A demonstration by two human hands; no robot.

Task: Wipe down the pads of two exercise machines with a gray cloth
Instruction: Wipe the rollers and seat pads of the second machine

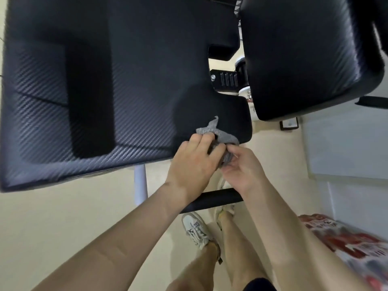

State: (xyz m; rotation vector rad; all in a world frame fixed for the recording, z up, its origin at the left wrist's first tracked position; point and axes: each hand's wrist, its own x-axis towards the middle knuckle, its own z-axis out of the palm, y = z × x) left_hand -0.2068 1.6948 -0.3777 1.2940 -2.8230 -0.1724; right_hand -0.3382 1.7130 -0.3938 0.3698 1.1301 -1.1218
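Note:
A large black pad [126,80] with a woven texture fills the upper left of the head view. A second black pad [300,55] sits to its right, across a narrow gap. A bunched gray cloth [222,135] rests on the near right corner of the large pad. My left hand [195,162] grips the cloth from the left. My right hand [243,166] pinches the cloth's lower end from the right. Part of the cloth is hidden between my fingers.
A white post [140,183] and a black bar [212,199] of the machine frame stand under the pad, near my feet in white sneakers [196,229]. A red patterned item [346,246] lies on the beige floor at the lower right. A white panel [344,148] is at right.

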